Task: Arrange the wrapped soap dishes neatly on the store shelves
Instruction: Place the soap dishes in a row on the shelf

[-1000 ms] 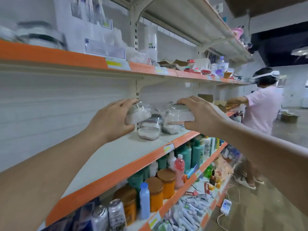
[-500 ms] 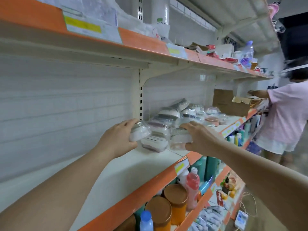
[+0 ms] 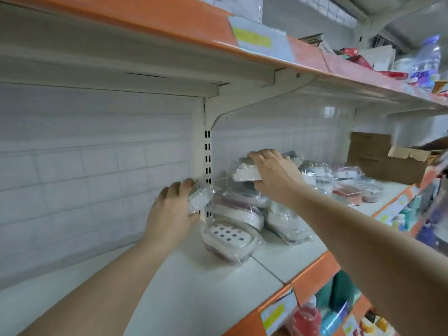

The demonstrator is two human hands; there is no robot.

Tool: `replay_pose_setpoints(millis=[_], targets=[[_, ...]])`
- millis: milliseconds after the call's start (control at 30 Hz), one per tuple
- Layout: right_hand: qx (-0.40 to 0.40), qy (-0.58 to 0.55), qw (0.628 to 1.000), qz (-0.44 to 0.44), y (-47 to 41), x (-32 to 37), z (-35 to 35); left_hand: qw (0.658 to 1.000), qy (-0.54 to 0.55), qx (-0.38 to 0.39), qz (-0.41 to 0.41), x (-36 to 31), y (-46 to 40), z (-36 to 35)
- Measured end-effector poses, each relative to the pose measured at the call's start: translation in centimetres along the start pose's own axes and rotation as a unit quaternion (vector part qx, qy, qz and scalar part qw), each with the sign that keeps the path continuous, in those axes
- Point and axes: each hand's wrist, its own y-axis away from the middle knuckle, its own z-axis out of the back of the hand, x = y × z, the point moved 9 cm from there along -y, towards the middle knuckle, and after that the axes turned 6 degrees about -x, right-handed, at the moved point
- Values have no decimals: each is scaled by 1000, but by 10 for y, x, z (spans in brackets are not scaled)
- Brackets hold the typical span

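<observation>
The person is placing dishes: the left hand (image 3: 169, 212) is gripping one wrapped soap dish (image 3: 198, 200) by the far upright, the right hand (image 3: 274, 175) is holding another (image 3: 244, 172) above the stacked pile (image 3: 240, 212), likely needing a level set-down next.
</observation>
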Motion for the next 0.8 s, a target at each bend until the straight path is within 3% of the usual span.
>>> replay_pose_setpoints(millis=[67, 133, 200, 300, 467, 633, 800], targets=[[42, 6, 999, 1, -13, -5, -34, 995, 42, 74, 42, 5, -2, -30], [152, -13, 988, 1, -10, -7, -80, 967, 74, 221, 98, 7, 11, -71], [228, -44, 973, 4, -4, -10, -111, 954, 79, 266, 118, 5, 16, -86], [236, -62, 969, 27, -11, -12, -118, 962, 88, 222, 133, 4, 8, -74], [209, -62, 972, 84, -19, 14, -90, 983, 3, 160, 90, -8, 6, -25], [229, -120, 952, 162, 2, 89, -47, 987, -60, 106, 100, 4, 23, 63], [196, -163, 935, 246, 42, 187, 41, 984, -112, 58, 129, 28, 87, 185]])
